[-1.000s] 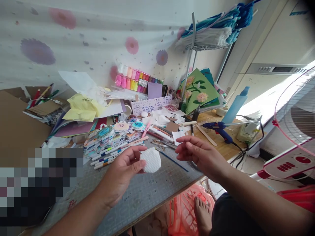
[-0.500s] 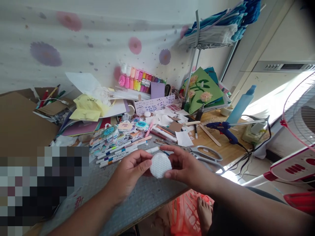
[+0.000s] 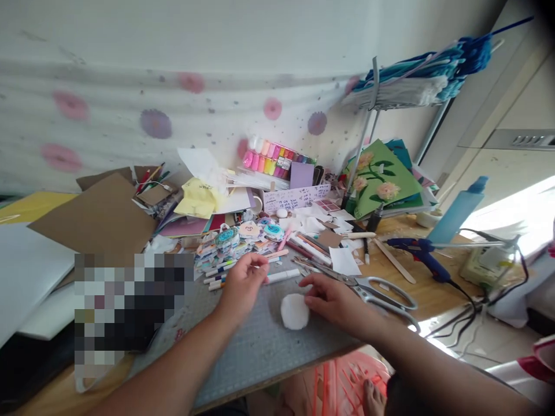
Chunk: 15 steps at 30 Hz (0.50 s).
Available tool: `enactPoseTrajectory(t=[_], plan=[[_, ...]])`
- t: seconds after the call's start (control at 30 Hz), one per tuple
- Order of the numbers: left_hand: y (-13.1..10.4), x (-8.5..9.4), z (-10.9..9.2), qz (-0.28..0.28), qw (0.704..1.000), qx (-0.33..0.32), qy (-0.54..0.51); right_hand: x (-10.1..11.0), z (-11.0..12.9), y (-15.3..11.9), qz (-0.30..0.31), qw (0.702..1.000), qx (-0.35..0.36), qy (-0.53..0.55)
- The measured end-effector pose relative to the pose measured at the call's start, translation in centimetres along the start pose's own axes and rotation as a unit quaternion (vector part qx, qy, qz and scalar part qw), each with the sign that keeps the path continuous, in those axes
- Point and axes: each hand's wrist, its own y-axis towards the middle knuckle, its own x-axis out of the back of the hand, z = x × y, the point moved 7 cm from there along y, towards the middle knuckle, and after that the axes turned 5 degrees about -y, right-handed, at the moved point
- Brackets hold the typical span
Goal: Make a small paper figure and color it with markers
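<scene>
Lying on the gray cutting mat [image 3: 255,346], the white cotton pad [image 3: 295,312] sits by the right hand [image 3: 333,300], fingers loosely parted; the left hand [image 3: 243,282] curls its fingers thumbward, any pinch unclear.

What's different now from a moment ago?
The white cotton pad, which both hands held, has gone down onto the grey cutting mat. The left hand has let go and moved away to the left; the right hand has its fingers at the pad's edge. The glue gun and scissors stayed put.
</scene>
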Motion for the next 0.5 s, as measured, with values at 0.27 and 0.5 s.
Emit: enactPoseTrajectory(t=[0.27,0.5], plan=[[0.7,1.6,-0.3,-0.052,0.998,-0.04,0.023,6.4,-0.4,-0.1,-0.176,0.976,-0.043,-0.119],[-0.1,0.0,-0.5,0.019,0.994,-0.054,0.094,10.0,-3.8,-2.7,-0.191,0.964,-0.03,-0.183]])
